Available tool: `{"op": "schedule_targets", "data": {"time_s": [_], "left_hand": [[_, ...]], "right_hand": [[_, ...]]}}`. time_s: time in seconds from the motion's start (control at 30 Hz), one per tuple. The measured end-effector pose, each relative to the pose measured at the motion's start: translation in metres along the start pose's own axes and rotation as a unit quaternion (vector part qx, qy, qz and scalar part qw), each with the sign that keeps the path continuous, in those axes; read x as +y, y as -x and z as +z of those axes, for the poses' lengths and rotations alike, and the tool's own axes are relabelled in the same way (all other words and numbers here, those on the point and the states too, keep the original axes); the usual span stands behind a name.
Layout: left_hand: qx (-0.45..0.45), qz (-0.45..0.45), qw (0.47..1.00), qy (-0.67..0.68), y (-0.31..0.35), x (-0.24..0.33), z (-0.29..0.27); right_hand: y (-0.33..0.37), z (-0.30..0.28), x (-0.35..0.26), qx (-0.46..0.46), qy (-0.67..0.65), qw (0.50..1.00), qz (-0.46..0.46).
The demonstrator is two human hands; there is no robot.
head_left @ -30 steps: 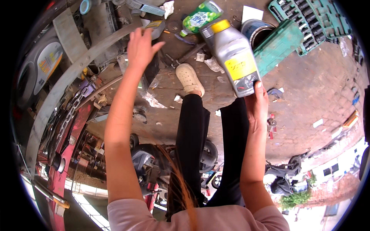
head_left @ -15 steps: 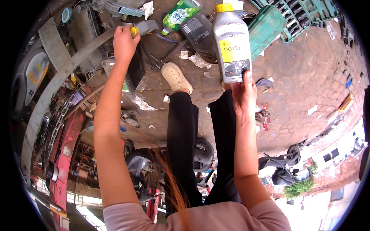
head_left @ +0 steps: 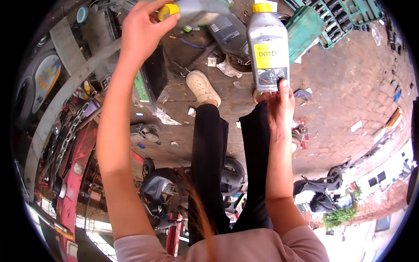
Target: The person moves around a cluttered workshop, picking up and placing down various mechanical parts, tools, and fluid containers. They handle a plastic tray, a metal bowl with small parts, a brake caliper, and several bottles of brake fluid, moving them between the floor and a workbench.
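Note:
My right hand grips the bottom of a silver-grey brake fluid bottle, its thumb on the front. This bottle stands upright, with a yellow cap and a yellow and white label facing me. At the top left, my left hand has its fingers round the yellow cap of a second grey bottle. That one lies tilted on its side in the air, its body pointing right, and the upper edge cuts off part of it. A dark grey flat jug sits on the ground between the two bottles.
A green socket-set case with its lid lies at the upper right. On the left are a curved metal bar, a chain and a red frame. Scraps of paper litter the dirty floor near my beige clog.
My left hand has lifted the second grey bottle up and nearer, and it now covers the green bottle behind. The brake fluid bottle in my right hand has shifted slightly right and up.

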State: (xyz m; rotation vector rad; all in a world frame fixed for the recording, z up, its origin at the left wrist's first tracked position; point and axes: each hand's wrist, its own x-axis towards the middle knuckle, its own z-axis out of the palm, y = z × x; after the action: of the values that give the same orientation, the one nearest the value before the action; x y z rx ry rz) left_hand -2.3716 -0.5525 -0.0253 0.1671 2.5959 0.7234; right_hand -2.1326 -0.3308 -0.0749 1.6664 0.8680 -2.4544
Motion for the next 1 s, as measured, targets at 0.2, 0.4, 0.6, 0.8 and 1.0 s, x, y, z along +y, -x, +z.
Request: {"op": "schedule_targets", "data": {"time_s": [0.2,0.4,0.6,0.8,1.0], "left_hand": [[-0.309,-0.179,0.914,0.192,-0.046,0.009,-0.022],[-0.42,-0.214,0.848,0.244,-0.079,-0.013,-0.012],[-0.42,-0.228,0.833,0.28,-0.086,-0.013,-0.009],[-0.427,-0.212,0.837,0.268,-0.089,-0.015,-0.013],[-0.433,-0.215,0.825,0.292,-0.087,-0.013,-0.014]], "right_hand": [[0.006,0.01,-0.015,0.024,0.035,0.998,-0.04],[0.008,0.006,-0.021,0.004,0.07,0.997,-0.038],[0.007,0.002,-0.022,0.009,0.087,0.995,-0.045],[0.007,0.001,-0.025,0.012,0.072,0.996,-0.043],[0.007,-0.004,-0.033,-0.033,0.078,0.996,-0.025]]}}
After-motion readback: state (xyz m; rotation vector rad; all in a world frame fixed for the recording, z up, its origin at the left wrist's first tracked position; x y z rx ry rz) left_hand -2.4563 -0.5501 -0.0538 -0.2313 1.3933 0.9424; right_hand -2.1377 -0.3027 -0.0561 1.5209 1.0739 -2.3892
